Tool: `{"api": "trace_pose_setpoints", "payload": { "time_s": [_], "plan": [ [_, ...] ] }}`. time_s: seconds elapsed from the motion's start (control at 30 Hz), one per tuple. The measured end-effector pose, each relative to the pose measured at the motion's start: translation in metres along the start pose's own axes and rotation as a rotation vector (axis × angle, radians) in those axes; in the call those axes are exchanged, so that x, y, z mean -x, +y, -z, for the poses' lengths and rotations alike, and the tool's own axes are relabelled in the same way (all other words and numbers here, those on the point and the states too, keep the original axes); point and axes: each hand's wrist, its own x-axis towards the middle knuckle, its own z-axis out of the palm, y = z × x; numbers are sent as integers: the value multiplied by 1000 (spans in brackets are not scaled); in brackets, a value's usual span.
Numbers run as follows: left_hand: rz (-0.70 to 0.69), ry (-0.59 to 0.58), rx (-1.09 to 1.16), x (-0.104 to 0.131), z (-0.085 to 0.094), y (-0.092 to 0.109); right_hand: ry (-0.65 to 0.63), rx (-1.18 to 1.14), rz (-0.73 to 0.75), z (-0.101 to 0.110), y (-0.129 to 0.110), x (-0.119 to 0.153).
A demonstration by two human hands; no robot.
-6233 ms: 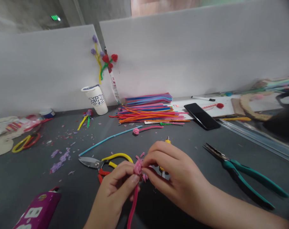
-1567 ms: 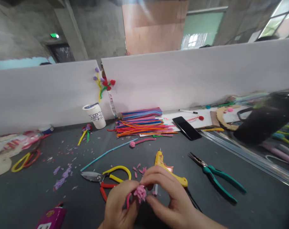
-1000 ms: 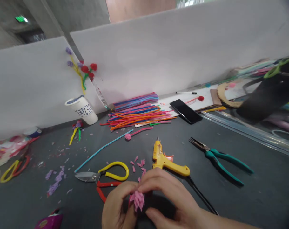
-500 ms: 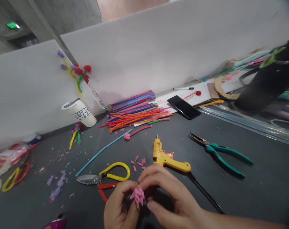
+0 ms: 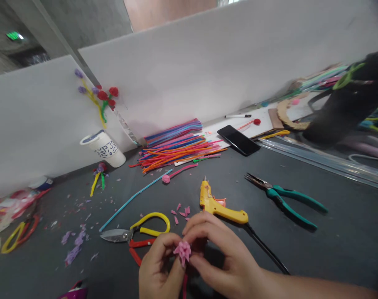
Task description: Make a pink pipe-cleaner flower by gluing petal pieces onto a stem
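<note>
A small pink flower (image 5: 183,251) with pointed petals is pinched between thumb and fingers of my left hand (image 5: 160,265). My right hand (image 5: 222,253) curls against the flower's right side, its thumb and fingertips touching the petals. A thin pinkish-red stem shows below the flower, partly hidden by my left thumb. Just beyond my hands lie several loose pink petal pieces (image 5: 182,213). Scissors (image 5: 120,235) with one yellow and one red handle lie left of my left hand, and a yellow glue gun (image 5: 220,207) rests behind my right hand.
Green-handled pliers (image 5: 285,201) lie to the right. Farther back are a pile of colourful pipe cleaners (image 5: 179,149), a black phone (image 5: 238,140) and a paper cup (image 5: 106,148). Purple scraps (image 5: 75,247) lie left; a light-blue pipe cleaner (image 5: 134,195) stretches behind the scissors.
The pink flower has turned so its top faces me more, and it sits slightly farther right and higher between my fingers. A reddish stem now shows beneath it.
</note>
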Motion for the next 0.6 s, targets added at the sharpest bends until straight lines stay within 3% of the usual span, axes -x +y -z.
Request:
{"api": "trace_pose_setpoints", "payload": {
  "time_s": [0.3,0.6],
  "plan": [
    [237,1,187,2,-5,9,35,11,-28,3,0,-1],
    [488,-139,351,-10,-5,7,-14,-91,-299,1,8,-5]
  ]
}}
